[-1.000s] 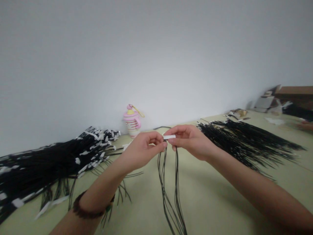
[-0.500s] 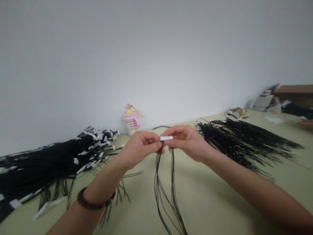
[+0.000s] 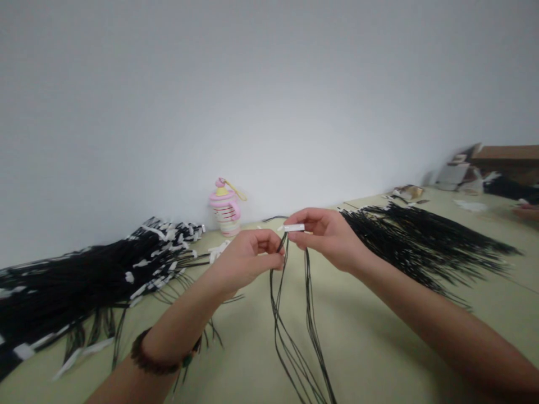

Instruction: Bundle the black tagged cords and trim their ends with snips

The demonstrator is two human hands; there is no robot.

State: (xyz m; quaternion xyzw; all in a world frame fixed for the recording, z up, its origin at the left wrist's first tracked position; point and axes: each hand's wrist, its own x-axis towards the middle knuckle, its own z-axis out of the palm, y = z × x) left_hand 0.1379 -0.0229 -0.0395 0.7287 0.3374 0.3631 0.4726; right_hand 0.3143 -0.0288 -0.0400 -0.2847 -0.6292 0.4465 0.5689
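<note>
Between the thumb and fingers of my right hand (image 3: 326, 234) is a small white connector (image 3: 294, 228), held level above the table. Thin black wires (image 3: 309, 303) run down from it in two strands towards the bottom of the view. My left hand (image 3: 248, 259), with a dark bead bracelet (image 3: 154, 356) at its wrist, is closed on the left strand just below the connector. A small white tip sticks out at the connector's left end.
Bundled black wires with white connectors (image 3: 84, 275) lie on the left of the pale table (image 3: 357, 348). More black wires (image 3: 421, 241) spread out at the right. A pink and white cup (image 3: 227, 210) stands by the wall. At the far right are a cardboard box (image 3: 509, 152) and another person's hand (image 3: 526, 211).
My right hand has moved slightly up and right with the connector. My left hand has come off the connector and dropped a little, now gripping the wires below it.
</note>
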